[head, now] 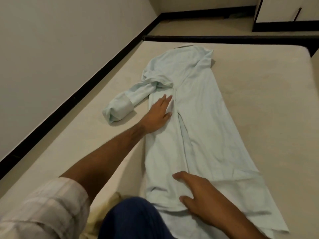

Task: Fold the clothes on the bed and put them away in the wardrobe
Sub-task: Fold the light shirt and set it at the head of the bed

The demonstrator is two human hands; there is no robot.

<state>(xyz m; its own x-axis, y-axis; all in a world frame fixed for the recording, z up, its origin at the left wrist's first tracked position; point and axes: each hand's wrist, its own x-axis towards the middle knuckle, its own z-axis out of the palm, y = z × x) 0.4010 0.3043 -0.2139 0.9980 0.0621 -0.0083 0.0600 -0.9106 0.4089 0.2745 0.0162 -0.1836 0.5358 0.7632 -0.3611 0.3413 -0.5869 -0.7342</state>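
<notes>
On the bed [259, 94], one pale shirt [198, 118]; left hand [158, 114] and right hand [203, 197] press it flat, grips released.

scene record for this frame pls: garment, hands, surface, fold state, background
garment: pale green shirt, lying lengthwise on the bed
left hand: flat, fingers straight, pressing the shirt near the armpit
right hand: spread, resting on the shirt near the hem
surface: bed, cream cover
fold state: one side folded in; sleeve sticks out to the left
background: wardrobe, far right

Dim, warm indoor light — soft shadows, slight blur, wide-angle bending at edges.
</notes>
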